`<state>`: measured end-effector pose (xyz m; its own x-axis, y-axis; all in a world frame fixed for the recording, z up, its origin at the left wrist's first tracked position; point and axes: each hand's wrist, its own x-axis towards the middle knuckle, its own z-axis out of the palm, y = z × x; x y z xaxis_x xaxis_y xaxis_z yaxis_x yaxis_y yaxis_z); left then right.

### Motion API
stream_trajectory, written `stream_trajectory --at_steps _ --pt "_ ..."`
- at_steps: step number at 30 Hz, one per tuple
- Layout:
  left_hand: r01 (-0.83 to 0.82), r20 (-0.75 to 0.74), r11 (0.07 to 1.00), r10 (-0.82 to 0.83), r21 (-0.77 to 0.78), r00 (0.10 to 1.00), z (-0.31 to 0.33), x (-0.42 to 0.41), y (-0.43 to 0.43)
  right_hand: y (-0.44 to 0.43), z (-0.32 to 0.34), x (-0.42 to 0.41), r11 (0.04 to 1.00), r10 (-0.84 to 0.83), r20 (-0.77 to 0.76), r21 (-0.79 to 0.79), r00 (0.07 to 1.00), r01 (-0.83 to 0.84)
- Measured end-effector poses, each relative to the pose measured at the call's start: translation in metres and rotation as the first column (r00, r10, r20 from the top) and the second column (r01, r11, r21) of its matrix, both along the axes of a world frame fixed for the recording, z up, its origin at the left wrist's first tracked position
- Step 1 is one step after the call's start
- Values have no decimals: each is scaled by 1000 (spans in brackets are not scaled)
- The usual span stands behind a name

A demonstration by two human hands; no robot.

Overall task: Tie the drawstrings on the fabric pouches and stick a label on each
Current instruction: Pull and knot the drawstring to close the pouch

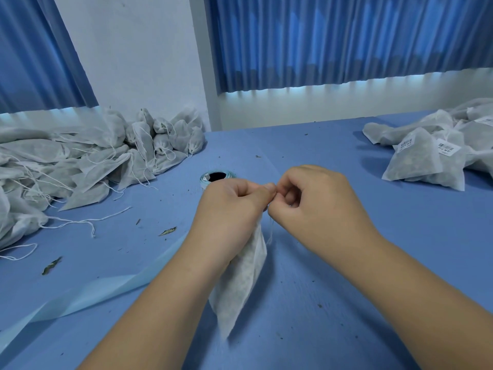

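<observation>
Fingers of the left hand (229, 206) and right hand (314, 201) pinch the drawstring (270, 231) atop a pouch (240, 284), which hangs over the blue worktop (320, 303) near its front edge.

labels (449, 149) on right-hand pouches (416, 158) | barcodes visible | print too small to read

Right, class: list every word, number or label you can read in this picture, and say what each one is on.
No text here can be read.
White label on a pouch in the right-hand pile: barcode and a printed line, too small and blurred to read.
White label on the neighbouring pouch: the same, unreadable.
Label roll behind the hands: no print visible.
Held pouch: no label.
</observation>
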<state>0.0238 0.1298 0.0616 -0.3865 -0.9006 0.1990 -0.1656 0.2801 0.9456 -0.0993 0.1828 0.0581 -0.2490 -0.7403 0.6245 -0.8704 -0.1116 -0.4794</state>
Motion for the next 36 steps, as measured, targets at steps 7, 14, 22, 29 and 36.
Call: stream_trajectory --at_steps 7,14,22,29,36 --pt "-40 -17 999 39 -23 999 1 4 -6 3 18 -19 976 138 660 35 738 -213" --pt "48 62 999 -47 -17 997 -3 3 -6 3 16 -16 855 397 871 -237 290 -460" --pt "-68 61 983 79 -168 995 0 2 -9 2 15 -19 779 402 913 -304 65 -548" --pt "-123 93 937 162 -326 982 -3 0 -9 6 18 -39 713 298 934 -82 196 -696" --pt "66 46 959 -55 -275 997 0 5 -5 4 17 -41 783 341 827 13 447 -622"
